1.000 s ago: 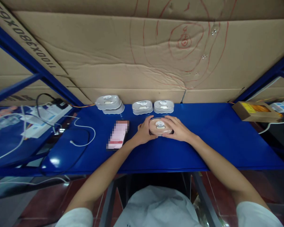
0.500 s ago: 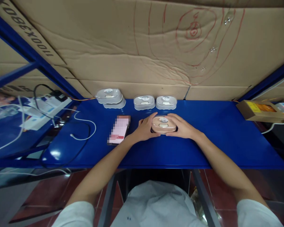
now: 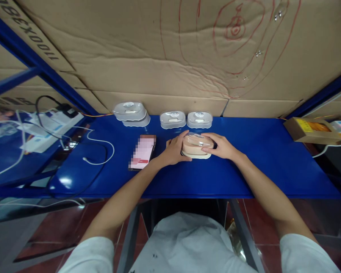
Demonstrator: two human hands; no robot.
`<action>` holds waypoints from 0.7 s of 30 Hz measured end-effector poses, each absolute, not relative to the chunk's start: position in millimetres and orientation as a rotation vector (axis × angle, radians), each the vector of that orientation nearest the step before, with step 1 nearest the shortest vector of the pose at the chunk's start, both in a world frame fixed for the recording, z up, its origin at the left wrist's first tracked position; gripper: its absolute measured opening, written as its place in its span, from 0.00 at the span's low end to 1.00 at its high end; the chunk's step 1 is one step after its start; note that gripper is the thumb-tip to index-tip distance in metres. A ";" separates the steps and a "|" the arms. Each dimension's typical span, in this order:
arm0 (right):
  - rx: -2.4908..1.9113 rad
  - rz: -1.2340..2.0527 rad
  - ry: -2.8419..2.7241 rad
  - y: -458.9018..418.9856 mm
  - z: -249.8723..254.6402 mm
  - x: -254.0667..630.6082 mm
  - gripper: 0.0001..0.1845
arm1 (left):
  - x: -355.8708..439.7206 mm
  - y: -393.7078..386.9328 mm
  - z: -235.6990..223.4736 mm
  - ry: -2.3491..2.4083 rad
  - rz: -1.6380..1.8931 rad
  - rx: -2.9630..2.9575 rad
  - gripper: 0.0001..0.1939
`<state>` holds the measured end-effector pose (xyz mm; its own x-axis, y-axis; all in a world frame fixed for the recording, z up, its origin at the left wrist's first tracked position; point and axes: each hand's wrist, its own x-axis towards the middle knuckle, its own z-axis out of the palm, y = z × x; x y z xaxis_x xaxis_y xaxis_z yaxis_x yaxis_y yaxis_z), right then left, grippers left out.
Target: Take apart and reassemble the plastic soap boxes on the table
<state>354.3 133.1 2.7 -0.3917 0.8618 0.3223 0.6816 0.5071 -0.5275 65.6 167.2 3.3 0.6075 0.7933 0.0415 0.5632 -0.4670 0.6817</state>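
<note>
A beige oval container (image 3: 197, 150) with a clear lid (image 3: 198, 138) is between my two hands, just above or on the blue table. My left hand (image 3: 176, 149) is closed around its left side, thumb low near the pale bottom rim. On the right side, my right hand (image 3: 220, 146) grips it with fingers at the top and thumb at the front. The container or its lid looks tilted, with more of the front side showing. Whether the lid is loose from the base, I cannot tell. A phone (image 3: 143, 151) with a lit, blurred screen lies left of my left hand.
Behind stand two grey clear-lidded containers, one at left (image 3: 172, 120) and one at right (image 3: 199, 120), beside a stacked pair (image 3: 130, 110). Cables (image 3: 102, 163) and a white power strip (image 3: 51, 132) are at left. A cardboard box (image 3: 312, 131) stands right; cardboard (image 3: 130, 76) backs the table (image 3: 267, 159).
The container between my hands has tipped, so its front and pale bottom rim show more and its top label shows less. My right hand has shifted slightly up. The view has moved slightly.
</note>
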 end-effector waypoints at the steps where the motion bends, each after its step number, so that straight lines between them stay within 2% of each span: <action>1: -1.258 0.416 -2.180 134.4 2.8 355.8 0.37 | 64.9 167.4 4.0 1.061 0.470 2.200 0.68; 7: -1.277 0.382 -2.136 140.8 0.5 365.3 0.36 | 54.6 168.3 9.5 1.065 0.471 2.182 0.70; 9: -1.261 0.387 -2.148 140.5 0.8 365.8 0.36 | 52.5 167.4 9.4 1.042 0.542 2.185 0.66; 13: -1.218 0.419 -2.191 136.6 1.5 362.0 0.39 | 53.7 167.7 4.8 0.966 0.698 2.197 0.49; 17: -1.200 0.458 -2.205 134.5 -3.1 356.0 0.49 | 57.4 169.9 1.0 0.856 0.748 2.219 0.45; 21: -1.182 0.464 -2.169 138.1 -8.9 354.6 0.46 | 63.8 163.2 2.8 0.878 0.838 2.280 0.42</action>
